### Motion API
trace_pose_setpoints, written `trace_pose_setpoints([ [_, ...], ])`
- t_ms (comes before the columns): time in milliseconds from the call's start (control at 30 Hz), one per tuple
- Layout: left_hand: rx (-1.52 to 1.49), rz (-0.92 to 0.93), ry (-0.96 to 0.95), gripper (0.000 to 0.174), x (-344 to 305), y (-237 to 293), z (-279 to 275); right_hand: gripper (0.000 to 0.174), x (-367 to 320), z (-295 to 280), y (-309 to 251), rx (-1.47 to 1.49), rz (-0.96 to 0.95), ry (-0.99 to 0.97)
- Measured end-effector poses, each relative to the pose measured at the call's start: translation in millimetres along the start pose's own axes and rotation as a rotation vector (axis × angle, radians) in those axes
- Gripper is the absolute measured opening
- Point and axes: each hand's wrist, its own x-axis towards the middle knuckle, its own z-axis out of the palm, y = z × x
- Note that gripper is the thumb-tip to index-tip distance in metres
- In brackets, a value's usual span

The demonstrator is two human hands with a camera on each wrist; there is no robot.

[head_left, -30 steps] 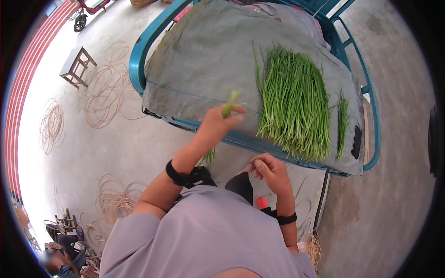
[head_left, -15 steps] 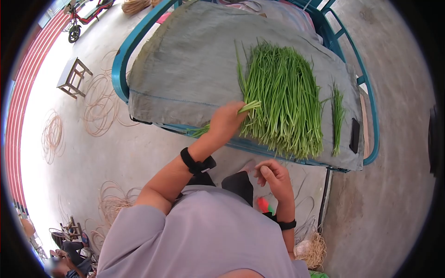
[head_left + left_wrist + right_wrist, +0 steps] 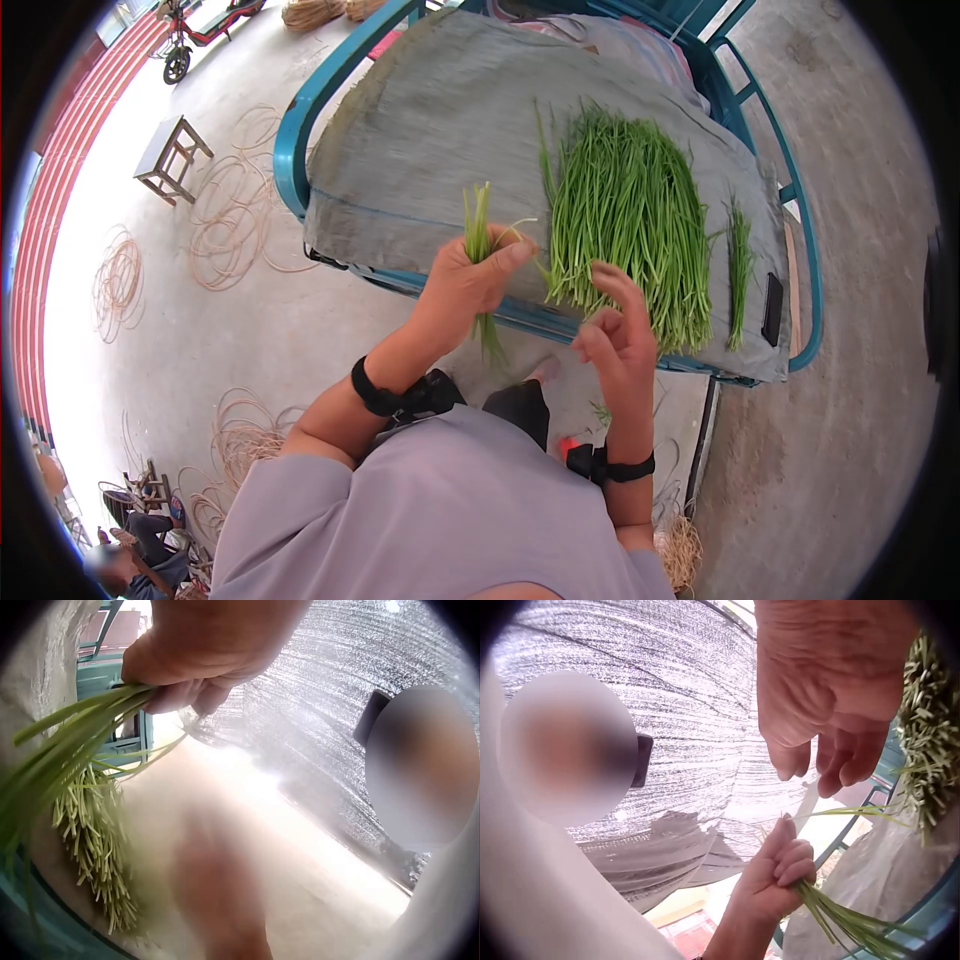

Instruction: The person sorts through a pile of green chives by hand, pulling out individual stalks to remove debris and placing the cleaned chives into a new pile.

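Observation:
In the head view my left hand [image 3: 468,285] grips a small bunch of green stalks [image 3: 477,222], pale ends up, and one thin stem sticks out past its thumb. The left wrist view shows the stalks [image 3: 71,750] held under my left hand [image 3: 214,645]. My right hand [image 3: 625,345] is raised at the near edge of a large pile of green stalks [image 3: 635,220], its fingers loosely bent and holding nothing. A gap lies between the two hands. A thin bundle [image 3: 738,270] lies right of the pile.
Grey cloth [image 3: 430,140] covers the bed of a blue-framed cart [image 3: 290,160]. A dark phone-like object [image 3: 772,308] lies at its right corner. A stool [image 3: 172,160] and coiled strips [image 3: 225,215] are on the floor at left. A person sits at the lower left.
My left hand has turned the bunch from sideways to upright and moved slightly left of the pile. My right hand has risen to the pile's near edge.

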Motion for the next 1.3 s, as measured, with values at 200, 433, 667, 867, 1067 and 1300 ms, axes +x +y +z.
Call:
trace_pose_setpoints([
  [200,-0.184,-0.074,-0.09,0.02,-15,12,-13,0.028,17,28,25,-0.225,0.067,-0.246],
  [433,0.095,-0.023,-0.077,0.028,-14,-1,-5,0.014,9,46,24,-0.22,0.09,-0.21],
  [667,0.144,0.185,0.021,0.041,6,-22,-11,0.016,-1,36,27,-0.289,0.214,-0.19],
  [867,-0.375,0.152,0.158,0.031,27,-4,-42,0.018,-20,17,49,-0.081,0.418,-0.221],
  [1067,-0.63,0.207,0.161,0.029,43,11,-97,0.022,-29,2,61,0.026,0.449,-0.212],
  [1300,-0.689,0.238,0.176,0.029,44,15,-113,0.024,-31,-2,61,0.008,0.439,-0.203],
])
